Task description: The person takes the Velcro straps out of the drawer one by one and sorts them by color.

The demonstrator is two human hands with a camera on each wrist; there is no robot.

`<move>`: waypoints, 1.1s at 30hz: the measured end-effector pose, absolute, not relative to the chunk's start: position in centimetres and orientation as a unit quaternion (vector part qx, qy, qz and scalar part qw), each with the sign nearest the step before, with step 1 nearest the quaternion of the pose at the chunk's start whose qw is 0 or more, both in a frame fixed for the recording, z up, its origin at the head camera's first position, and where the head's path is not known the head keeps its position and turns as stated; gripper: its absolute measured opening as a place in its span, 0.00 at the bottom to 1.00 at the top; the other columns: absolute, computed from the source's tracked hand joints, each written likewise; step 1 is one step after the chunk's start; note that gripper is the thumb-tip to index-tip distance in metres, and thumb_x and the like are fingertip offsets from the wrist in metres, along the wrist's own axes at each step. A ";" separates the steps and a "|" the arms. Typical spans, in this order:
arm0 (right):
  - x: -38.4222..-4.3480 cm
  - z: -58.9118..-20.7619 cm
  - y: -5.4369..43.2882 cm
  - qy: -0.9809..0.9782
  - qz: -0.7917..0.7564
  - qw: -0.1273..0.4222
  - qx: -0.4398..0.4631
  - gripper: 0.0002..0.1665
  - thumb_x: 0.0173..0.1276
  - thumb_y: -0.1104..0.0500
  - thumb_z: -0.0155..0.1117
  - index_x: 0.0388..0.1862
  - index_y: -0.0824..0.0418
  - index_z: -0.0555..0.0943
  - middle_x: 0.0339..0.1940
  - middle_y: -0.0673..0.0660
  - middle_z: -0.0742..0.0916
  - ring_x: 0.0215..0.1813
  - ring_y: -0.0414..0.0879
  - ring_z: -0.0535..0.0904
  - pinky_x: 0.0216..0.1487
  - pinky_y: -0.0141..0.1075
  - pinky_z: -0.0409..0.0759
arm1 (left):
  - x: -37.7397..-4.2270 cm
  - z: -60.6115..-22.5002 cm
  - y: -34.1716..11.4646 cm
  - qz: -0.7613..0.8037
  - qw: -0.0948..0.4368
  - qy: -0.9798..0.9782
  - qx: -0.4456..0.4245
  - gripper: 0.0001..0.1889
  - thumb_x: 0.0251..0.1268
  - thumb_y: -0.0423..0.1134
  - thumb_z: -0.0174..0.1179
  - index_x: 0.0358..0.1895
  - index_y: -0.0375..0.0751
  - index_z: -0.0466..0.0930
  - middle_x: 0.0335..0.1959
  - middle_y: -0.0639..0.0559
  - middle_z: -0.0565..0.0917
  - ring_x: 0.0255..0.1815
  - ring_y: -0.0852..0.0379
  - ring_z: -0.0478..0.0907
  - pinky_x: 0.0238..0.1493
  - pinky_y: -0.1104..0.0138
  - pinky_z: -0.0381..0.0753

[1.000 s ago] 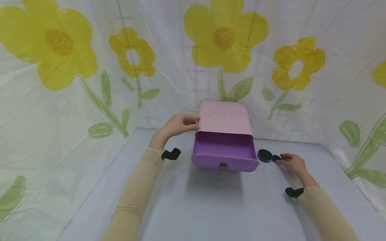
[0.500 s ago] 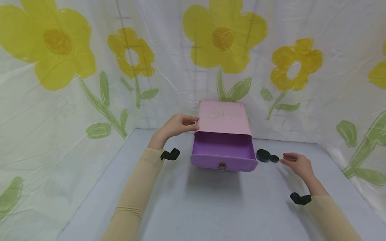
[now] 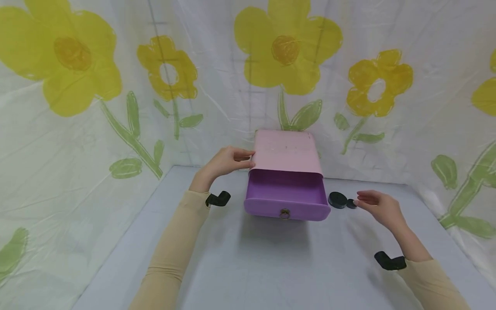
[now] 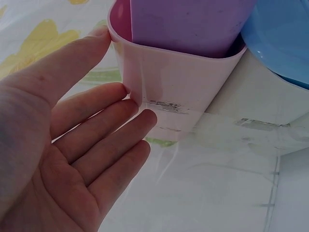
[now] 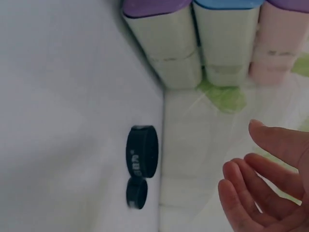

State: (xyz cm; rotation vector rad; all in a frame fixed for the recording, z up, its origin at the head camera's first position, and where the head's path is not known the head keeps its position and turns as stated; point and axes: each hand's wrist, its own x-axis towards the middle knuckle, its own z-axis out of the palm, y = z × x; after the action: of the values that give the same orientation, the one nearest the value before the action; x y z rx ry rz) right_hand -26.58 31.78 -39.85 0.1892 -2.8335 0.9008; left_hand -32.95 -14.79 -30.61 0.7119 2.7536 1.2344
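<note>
A drawer unit with a pink casing (image 3: 286, 150) has its top purple drawer (image 3: 286, 209) pulled out, with nothing visible inside. My left hand (image 3: 226, 163) rests on the casing's left side; in the left wrist view, the thumb meets the rim and the other fingers are extended, some against the wall. On the right, a larger black disc (image 3: 337, 200) with white lettering on its edge touches a smaller black disc (image 3: 351, 203). My right hand (image 3: 381, 208), fingers loosely bent and holding nothing, hovers beside the small disc. The right wrist view shows a gap between them.
Lower down, the unit has a blue drawer (image 5: 227, 4) and another purple drawer (image 5: 157, 6). A white table (image 3: 279, 267) lies underneath. Behind and beside it hangs a flowered curtain (image 3: 217, 64).
The right hand has let go of the small disc, drawn back to the right, then risen above the table. Discs, drawer and left hand stay in place.
</note>
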 end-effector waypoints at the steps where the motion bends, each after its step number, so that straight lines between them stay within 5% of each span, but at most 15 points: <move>1: -26.3 -39.5 31.5 -0.946 0.307 0.077 0.066 0.33 0.66 0.41 0.61 0.57 0.66 0.77 0.51 0.68 0.84 0.52 0.62 0.81 0.47 0.52 0.81 | -32.9 -30.6 -14.8 0.397 0.021 0.889 0.229 0.29 0.57 0.56 0.65 0.62 0.53 0.75 0.59 0.50 0.79 0.60 0.55 0.76 0.57 0.59 0.77; 6: -25.2 -37.8 29.7 -0.943 0.310 0.082 0.085 0.31 0.66 0.42 0.61 0.57 0.64 0.78 0.51 0.66 0.84 0.52 0.62 0.81 0.46 0.50 0.82 | -32.9 -30.5 -14.7 0.388 0.019 0.894 0.224 0.30 0.56 0.57 0.65 0.63 0.54 0.75 0.59 0.52 0.79 0.60 0.57 0.76 0.57 0.60 0.77; 9: -24.6 -36.9 28.8 -0.942 0.308 0.096 0.095 0.29 0.65 0.43 0.63 0.55 0.62 0.79 0.50 0.63 0.86 0.50 0.58 0.83 0.41 0.38 0.83 | -32.8 -30.5 -14.8 0.388 0.019 0.894 0.224 0.30 0.56 0.57 0.65 0.63 0.54 0.75 0.59 0.52 0.79 0.60 0.57 0.76 0.56 0.60 0.78; 16: -23.2 -35.2 26.8 -0.933 0.319 0.114 0.117 0.25 0.62 0.44 0.66 0.53 0.57 0.81 0.47 0.59 0.87 0.41 0.28 0.81 0.36 0.23 0.78 | -32.8 -30.5 -14.7 0.387 0.019 0.895 0.223 0.30 0.56 0.58 0.65 0.63 0.54 0.75 0.59 0.51 0.79 0.60 0.57 0.76 0.57 0.60 0.77; 24: -21.6 -33.5 24.7 -0.920 0.337 0.140 0.142 0.20 0.61 0.48 0.68 0.51 0.53 0.82 0.45 0.56 0.88 0.38 0.19 0.77 0.36 0.21 0.78 | -32.7 -30.4 -14.7 0.394 0.025 0.891 0.224 0.30 0.56 0.57 0.65 0.63 0.53 0.75 0.59 0.51 0.79 0.60 0.57 0.76 0.57 0.60 0.78; 33: -19.6 -31.8 22.7 -0.903 0.352 0.176 0.174 0.17 0.60 0.51 0.70 0.48 0.52 0.83 0.41 0.52 0.89 0.36 0.24 0.81 0.36 0.20 0.79 | -32.9 -30.5 -14.8 0.395 0.023 0.890 0.226 0.31 0.55 0.58 0.65 0.63 0.54 0.75 0.59 0.51 0.80 0.60 0.56 0.77 0.56 0.60 0.78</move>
State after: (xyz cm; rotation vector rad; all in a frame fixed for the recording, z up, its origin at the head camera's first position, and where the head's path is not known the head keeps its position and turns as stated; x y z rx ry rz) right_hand -19.62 22.67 -31.84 0.4920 -2.5566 0.9974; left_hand -32.88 -14.75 -30.52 0.6986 2.7558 1.2243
